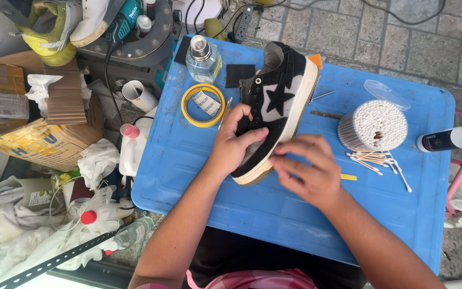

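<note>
Both bare forearms reach forward from the bottom of the view and draw together toward the middle. The left hand (235, 143) lies palm down with its wrist straight, fingers curled over and thumb spread wide to the side, clamping what lies under it. The right hand (308, 170) sits just beside it, turned inward at the wrist, its fingers bent and bunched with the fingertips (280, 158) pointing toward the left hand and pressing down. The two hands are nearly touching. Both elbows sit close to the body, below the frame.
</note>
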